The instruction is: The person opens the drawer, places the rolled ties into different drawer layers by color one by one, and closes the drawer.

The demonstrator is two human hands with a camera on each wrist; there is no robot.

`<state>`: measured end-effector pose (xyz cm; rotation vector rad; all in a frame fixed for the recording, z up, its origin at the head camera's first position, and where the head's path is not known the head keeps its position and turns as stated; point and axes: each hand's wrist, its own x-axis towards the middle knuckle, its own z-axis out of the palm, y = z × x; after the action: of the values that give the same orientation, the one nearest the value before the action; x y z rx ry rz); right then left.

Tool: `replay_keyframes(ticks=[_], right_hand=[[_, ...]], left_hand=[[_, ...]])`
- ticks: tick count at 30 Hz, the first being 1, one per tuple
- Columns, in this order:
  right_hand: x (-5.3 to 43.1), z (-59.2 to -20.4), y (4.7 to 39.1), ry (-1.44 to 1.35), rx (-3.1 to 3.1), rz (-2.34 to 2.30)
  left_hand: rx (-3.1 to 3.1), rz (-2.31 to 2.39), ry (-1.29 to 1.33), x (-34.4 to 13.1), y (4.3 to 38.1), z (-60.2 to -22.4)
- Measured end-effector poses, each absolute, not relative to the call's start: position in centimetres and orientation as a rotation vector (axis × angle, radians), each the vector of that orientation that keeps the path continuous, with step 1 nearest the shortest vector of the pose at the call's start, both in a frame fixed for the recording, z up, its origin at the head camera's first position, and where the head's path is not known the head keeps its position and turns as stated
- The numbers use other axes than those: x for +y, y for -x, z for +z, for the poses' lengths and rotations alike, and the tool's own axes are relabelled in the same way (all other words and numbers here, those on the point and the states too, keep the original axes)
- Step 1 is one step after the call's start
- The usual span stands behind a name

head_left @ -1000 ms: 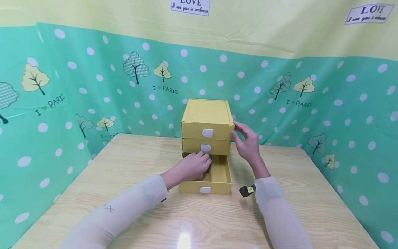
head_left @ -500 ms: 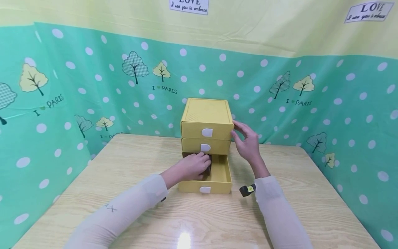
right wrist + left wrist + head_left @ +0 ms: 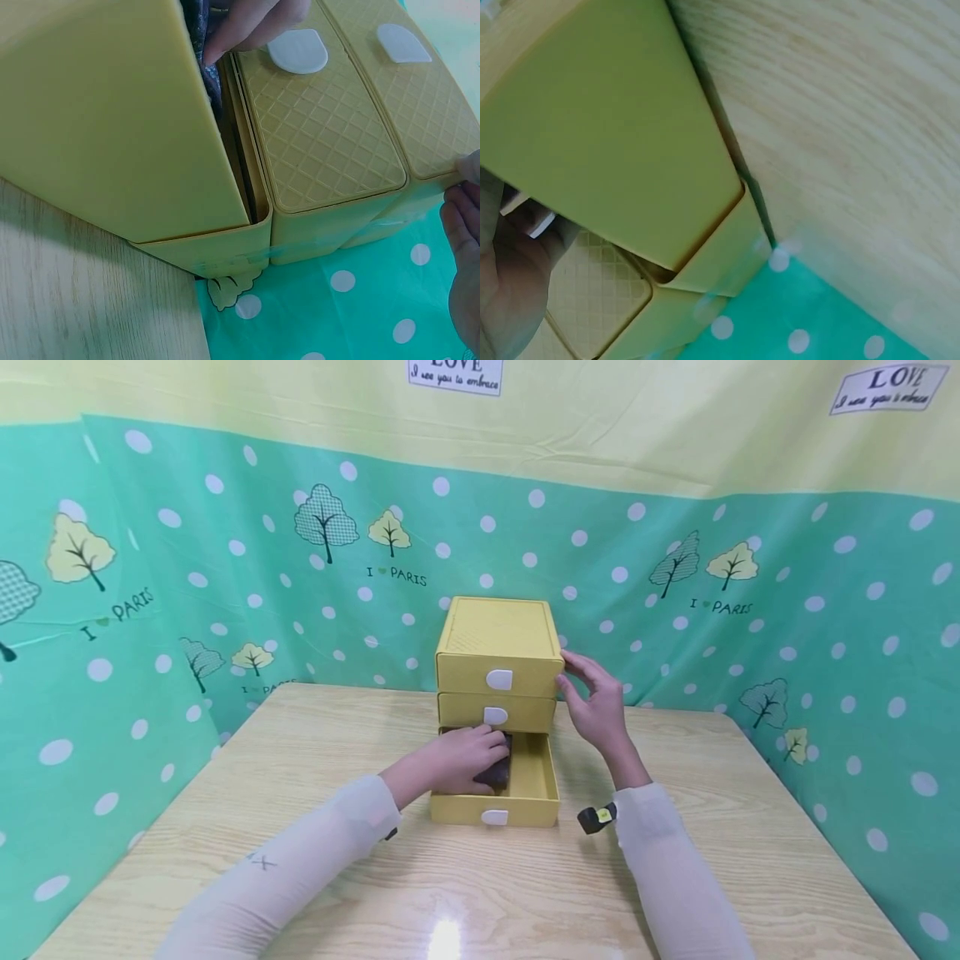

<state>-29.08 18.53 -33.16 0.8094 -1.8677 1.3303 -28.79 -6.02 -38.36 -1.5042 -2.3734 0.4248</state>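
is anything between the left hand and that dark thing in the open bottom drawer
Nothing visible. The left hand is already inside the pulled-out bottom drawer with its fingers on the dark object. The closed middle drawer sits just above the knuckles but does not block contact.

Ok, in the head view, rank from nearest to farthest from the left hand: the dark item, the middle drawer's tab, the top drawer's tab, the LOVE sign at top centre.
1. Dark item: in the open bottom drawer, under the left hand, touching it.
2. Middle tab: just above the fingers.
3. Top tab: higher on the front.
4. LOVE sign: on the back wall, far above.
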Motion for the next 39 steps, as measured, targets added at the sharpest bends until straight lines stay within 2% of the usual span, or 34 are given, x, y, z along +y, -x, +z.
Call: replay_keyframes(ticks=[12,22,39], right_hand=[[18.5,-33.1,29.1,-0.814,-1.88,1.324],[18.5,-33.1,29.0,-0.813,-1.889,1.311],[18.5,-33.1,29.0,-0.818,-1.876,1.313]], left_hand=[[-2.333,0.219,1.535,-6.2,27.8,-36.6],[-2.054,0.197,1.557,-5.8,25.0,-36.7],[-1.818,0.501,1.526,-5.2,21.5,-37.7]])
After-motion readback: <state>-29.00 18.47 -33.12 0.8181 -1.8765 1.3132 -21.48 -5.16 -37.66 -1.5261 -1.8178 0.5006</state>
